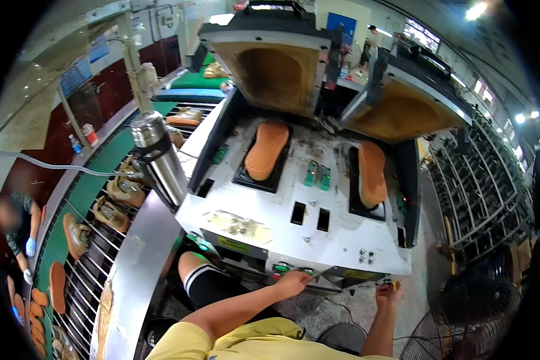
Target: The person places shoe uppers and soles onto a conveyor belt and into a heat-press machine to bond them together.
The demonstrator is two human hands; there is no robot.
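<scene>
I sit in front of a white pressing machine with two stations and both lids raised. An orange shoe sole lies sole-up in the left black cavity, and a second orange sole rests in the right one. My left hand reaches to the machine's front edge with its fingers on the control buttons there. My right hand touches a small control under the front edge at the right. Neither hand holds anything.
A conveyor rack with shoe uppers and orange soles runs along my left, with another person in gloves beside it. A steel cylinder stands by the machine's left corner. A fan sits at lower right, with dark racks behind.
</scene>
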